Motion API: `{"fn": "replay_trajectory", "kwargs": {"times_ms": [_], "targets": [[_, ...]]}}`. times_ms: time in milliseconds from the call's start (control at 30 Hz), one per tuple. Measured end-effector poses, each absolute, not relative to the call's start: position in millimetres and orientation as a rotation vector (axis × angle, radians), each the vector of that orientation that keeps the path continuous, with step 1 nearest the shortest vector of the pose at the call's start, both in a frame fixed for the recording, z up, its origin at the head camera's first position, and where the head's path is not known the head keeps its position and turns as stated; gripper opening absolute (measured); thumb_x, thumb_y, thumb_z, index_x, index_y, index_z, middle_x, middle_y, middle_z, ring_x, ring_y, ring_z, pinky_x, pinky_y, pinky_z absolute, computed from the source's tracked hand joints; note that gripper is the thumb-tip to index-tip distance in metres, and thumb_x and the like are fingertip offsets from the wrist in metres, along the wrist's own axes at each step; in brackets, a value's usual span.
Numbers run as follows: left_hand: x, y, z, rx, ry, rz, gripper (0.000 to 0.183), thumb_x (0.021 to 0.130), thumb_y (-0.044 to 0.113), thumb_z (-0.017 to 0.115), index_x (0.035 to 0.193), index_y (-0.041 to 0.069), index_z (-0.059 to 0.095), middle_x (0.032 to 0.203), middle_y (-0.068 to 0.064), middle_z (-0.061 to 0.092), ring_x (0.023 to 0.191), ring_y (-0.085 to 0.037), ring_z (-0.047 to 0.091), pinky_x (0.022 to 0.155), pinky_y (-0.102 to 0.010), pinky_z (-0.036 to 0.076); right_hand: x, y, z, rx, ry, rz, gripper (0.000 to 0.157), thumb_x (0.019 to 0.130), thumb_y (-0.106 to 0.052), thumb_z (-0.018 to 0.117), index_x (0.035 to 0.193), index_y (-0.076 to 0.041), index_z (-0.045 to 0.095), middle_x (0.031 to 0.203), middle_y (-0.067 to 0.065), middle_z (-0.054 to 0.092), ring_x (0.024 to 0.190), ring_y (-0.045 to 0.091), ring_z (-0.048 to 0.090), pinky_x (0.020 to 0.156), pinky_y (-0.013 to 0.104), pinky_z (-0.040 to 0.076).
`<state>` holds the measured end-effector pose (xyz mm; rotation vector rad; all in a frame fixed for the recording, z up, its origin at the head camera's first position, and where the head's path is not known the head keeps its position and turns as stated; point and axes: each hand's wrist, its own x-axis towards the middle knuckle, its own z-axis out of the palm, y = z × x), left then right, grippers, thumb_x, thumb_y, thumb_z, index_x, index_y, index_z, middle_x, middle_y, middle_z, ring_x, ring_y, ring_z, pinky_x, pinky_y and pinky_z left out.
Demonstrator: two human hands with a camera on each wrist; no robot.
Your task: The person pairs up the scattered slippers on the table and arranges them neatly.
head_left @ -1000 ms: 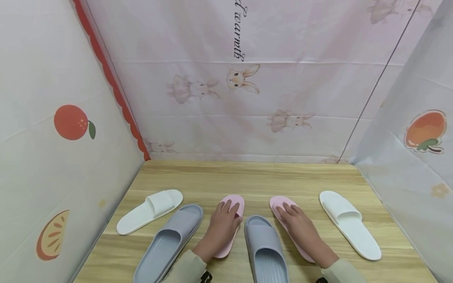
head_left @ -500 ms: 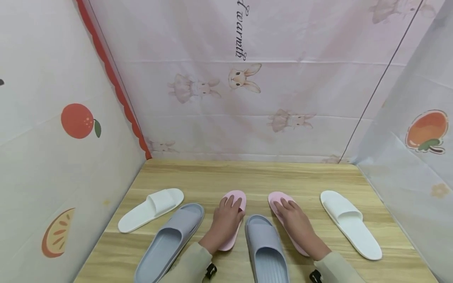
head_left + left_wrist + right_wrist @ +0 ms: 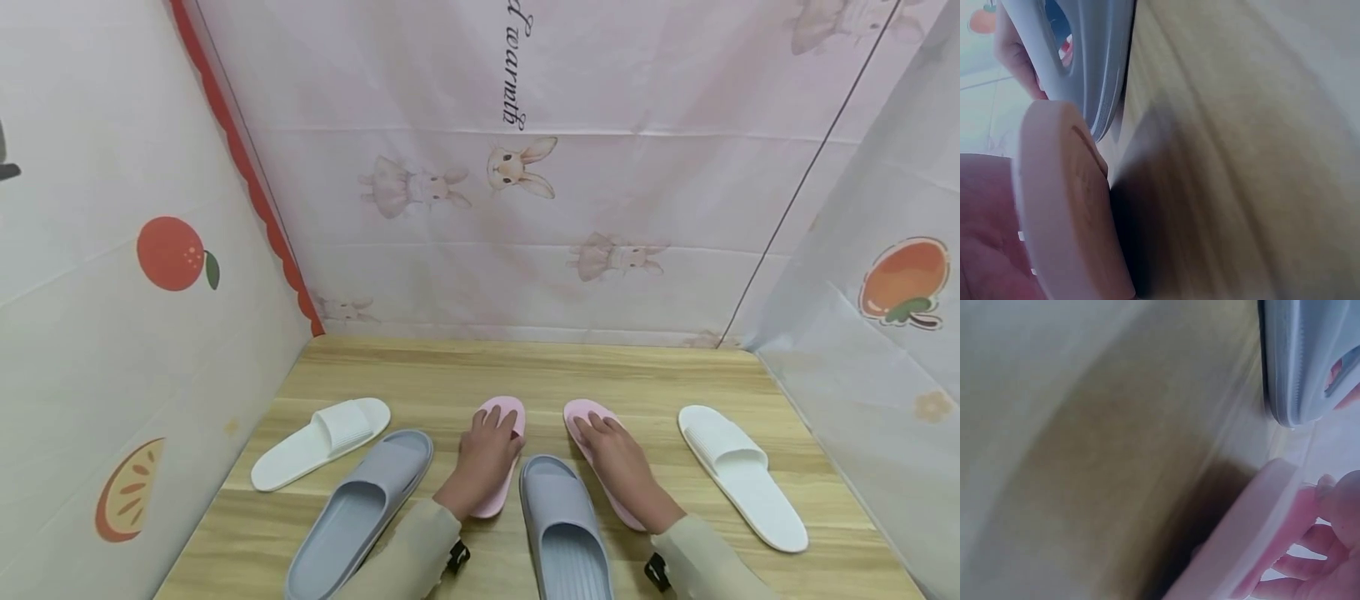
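My left hand (image 3: 483, 457) grips the left pink slipper (image 3: 495, 503) by its strap, with the thumb at the strap's opening. The right hand (image 3: 615, 460) holds the right pink slipper (image 3: 622, 510) the same way, fingers lying over the strap. Both pink toes point away from me and lean slightly towards each other. Between the hands lies a grey slipper (image 3: 564, 500), toe forward. In the left wrist view the pink heel (image 3: 1054, 200) tips up over a dark shadow on the wood. The right wrist view shows the other pink sole (image 3: 1244, 534) similarly tilted.
Another grey slipper (image 3: 352, 512) lies angled left of my left hand. A white slipper (image 3: 322, 446) is beyond it, and a second white slipper (image 3: 742, 475) lies at the right. Printed cloth walls (image 3: 450, 292) bound the wooden tabletop (image 3: 660, 379) on three sides.
Both hands have moved forward with the pink slippers, which now stand somewhat closer together. The grey and white slippers have stayed in place; the head view has shifted slightly.
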<state>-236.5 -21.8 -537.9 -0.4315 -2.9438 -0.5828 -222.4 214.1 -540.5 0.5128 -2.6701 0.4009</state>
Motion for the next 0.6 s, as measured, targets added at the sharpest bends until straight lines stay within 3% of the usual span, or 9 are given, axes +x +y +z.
{"fn": "replay_trajectory", "kwargs": {"times_ms": [200,500,600], "targets": [[-243.0,-16.1,-534.4,-0.435,-2.985,-0.576,0.049,0.104,0.039,0.054,0.147,0.016,0.051,0.154,-0.015,0.045,0.140,-0.038,0.039,0.097,-0.062,0.046,-229.7,210.5,-539.2,0.501,-2.695,0.418,0.036,0.093,-0.006,0.069,0.129,-0.005,0.068,0.127,0.026,0.066,0.115,0.046,0.063,0.097,0.054,0.051],[-253.3,-8.6,-528.1,-0.444,-2.982,-0.546,0.046,0.103,0.038,0.055,0.144,0.016,0.053,0.148,-0.015,0.048,0.134,-0.038,0.043,0.092,-0.061,0.049,-238.5,204.3,-542.1,0.437,-2.753,0.416,0.037,0.095,-0.007,0.067,0.132,-0.008,0.066,0.131,0.025,0.064,0.119,0.047,0.060,0.091,0.064,0.051],[-255.3,-5.8,-528.1,-0.445,-2.954,-0.504,0.045,0.103,0.039,0.055,0.142,0.016,0.054,0.142,-0.014,0.052,0.128,-0.036,0.048,0.085,-0.057,0.052,-241.5,202.0,-542.0,0.446,-2.744,0.416,0.037,0.095,-0.008,0.067,0.132,-0.008,0.066,0.130,0.026,0.064,0.119,0.047,0.060,0.090,0.065,0.051]]}}
